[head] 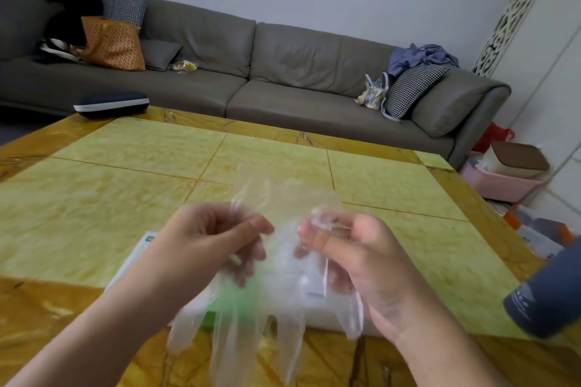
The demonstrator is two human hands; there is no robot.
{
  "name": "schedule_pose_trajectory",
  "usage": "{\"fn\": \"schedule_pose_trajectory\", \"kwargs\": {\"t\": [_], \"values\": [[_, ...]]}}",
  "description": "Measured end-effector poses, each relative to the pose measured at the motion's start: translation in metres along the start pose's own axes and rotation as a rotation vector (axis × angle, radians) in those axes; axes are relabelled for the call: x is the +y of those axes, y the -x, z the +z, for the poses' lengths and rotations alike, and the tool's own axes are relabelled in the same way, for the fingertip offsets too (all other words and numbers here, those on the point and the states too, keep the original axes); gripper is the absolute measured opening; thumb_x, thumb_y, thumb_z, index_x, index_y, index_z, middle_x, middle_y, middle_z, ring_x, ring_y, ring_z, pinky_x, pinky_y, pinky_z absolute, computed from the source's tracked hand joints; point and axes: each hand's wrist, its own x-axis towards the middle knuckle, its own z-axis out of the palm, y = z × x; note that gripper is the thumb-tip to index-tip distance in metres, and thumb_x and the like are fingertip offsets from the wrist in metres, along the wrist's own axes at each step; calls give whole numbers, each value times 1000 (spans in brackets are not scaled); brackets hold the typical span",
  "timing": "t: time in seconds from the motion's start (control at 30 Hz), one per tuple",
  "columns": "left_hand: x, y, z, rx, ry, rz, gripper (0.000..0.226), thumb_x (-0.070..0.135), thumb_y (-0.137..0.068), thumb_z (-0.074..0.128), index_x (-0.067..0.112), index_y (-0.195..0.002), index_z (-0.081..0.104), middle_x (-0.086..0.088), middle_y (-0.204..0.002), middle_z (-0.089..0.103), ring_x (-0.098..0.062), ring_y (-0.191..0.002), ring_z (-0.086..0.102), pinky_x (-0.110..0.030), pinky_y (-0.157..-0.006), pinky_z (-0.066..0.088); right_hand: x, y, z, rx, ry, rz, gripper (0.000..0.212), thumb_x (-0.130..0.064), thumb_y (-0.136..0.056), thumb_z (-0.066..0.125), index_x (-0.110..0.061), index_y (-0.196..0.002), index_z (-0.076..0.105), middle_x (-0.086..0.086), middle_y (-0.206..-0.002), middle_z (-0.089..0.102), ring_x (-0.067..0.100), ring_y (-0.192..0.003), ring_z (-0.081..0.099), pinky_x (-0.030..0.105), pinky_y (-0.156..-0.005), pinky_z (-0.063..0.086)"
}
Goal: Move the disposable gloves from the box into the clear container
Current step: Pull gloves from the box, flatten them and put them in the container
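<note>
While both hands pinch the gloves [251, 320] above the box [151, 256] on the counter [125, 166], left hand [213, 239] and right hand [355, 248] clenched on film, static cling could drag extras out; no container in view.

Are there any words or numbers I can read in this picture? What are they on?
None can be read.
Box under the gloves: a small green mark at its corner, too blurred to read.
Dark bottle at the right edge: pale print near its base, too blurred to read.
Case at the table's far edge: no writing shows.
</note>
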Motion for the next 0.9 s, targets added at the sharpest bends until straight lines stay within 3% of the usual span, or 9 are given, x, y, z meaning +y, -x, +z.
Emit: {"fn": "schedule_pose_trajectory", "kwargs": {"t": [0.1, 0.27, 0.43, 0.5, 0.57, 0.63, 0.7, 0.77, 0.9], "values": [[1, -1, -8, 104, 51, 17, 18, 18, -94, 67, 10, -86, 80, -22, -77, 71, -26, -57, 62, -37, -57, 58, 2, 1, -4, -75, 24, 9, 16, -14, -90, 80, -2, -85, 70, 18, -72, 70, 21, -50, 46, 27, -44, 34], [0, -6, -23, 178, 78, -21, 18, 21, -93, 66, 16, -86, 82, -21, -79, 73, -22, -55, 58, -32, -53, 56, 1, 1, -11, -59, 93, 5, 20, -17, -95, 75, 0, -85, 74, 21, -66, 67, 22, -43, 47, 27, -41, 31], [-4, -8, -30, 176, 6, 1, 18, 28, -91, 67, 19, -86, 81, -14, -67, 68, -21, -46, 43, -22, -39, 38, -8, 6, -18, -206, 229, 30, 32, -29, -94, 76, 2, -94, 74, 20, -71, 73, 28, -47, 52, 31, -44, 35], [-5, -7, -28, 96, -52, -20, 19, 32, -88, 69, 18, -86, 81, -16, -62, 64, -16, -39, 37, -17, -36, 30, -13, 8, -22, -219, 284, 12, 42, -39, -89, 82, -4, -110, 72, 16, -88, 78, 32, -62, 59, 36, -53, 45], [-5, -4, -20, -69, -139, -58, 18, 33, -87, 71, 18, -88, 81, -26, -69, 66, -15, -41, 38, -16, -38, 27, -17, 10, -25, -224, 317, 11, 54, -48, -80, 86, -18, -122, 70, 12, -106, 78, 23, -81, 72, 37, -72, 60], [-5, -1, -10, -244, -206, -65, 12, 27, -92, 72, 20, -89, 81, -19, -72, 72, -16, -41, 40, -18, -39, 27, -16, 13, -26, -271, 365, 44, 45, -45, -78, 90, -26, -115, 74, 4, -106, 78, 14, -94, 75, 34, -91, 61], [-5, 1, -3, -361, -301, -56, 14, 32, -92, 73, 21, -88, 80, -9, -71, 74, -16, -42, 41, -22, -42, 29, -14, 15, -24, -301, 485, 59, 21, -31, -83, 89, -22, -99, 77, -3, -87, 79, 12, -80, 73, 30, -80, 60], [-4, 1, -2, -426, -383, -72, 21, 42, -88, 75, 22, -90, 80, -10, -73, 74, -17, -50, 42, -28, -48, 31, -12, 15, -29, -347, 523, 71, 5, -17, -92, 80, -13, -90, 77, 7, -77, 77, 21, -66, 67, 32, -65, 55], [-3, -3, -13, -324, -242, -100, 25, 37, -79, 75, 14, -85, 81, -15, -73, 73, -22, -47, 47, -26, -44, 39, -17, 16, -60, -305, 415, 148, 7, -7, -92, 77, -12, -87, 77, 17, -81, 75, 22, -63, 61, 33, -58, 51]]}}
